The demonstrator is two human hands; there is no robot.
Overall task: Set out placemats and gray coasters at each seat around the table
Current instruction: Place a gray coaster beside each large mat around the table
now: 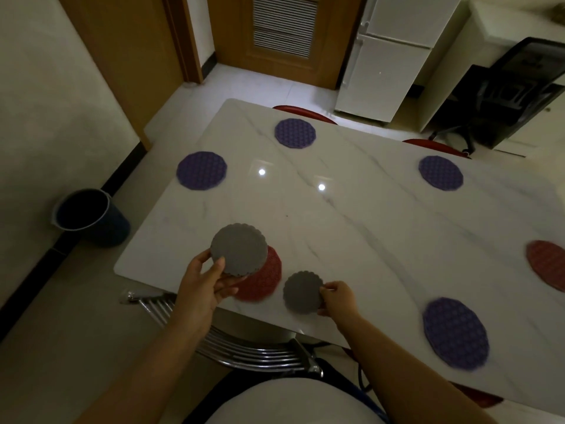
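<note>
Gray raised coaster [240, 249]: left hand [201, 286] grips it above red placemat [266, 280], 7 o'clock on table [336, 215].
Second gray coaster [302, 292]: right hand [339, 298] pinches its 3 o'clock rim; perhaps touching table.

Home dining area w/ a white marble-look table [351, 209], chrome-backed chair [253, 350] tucked under it, white fridge [394, 56], louvred wooden door [284, 35], tiled floor & a dark bin [90, 217] by the wall.
</note>
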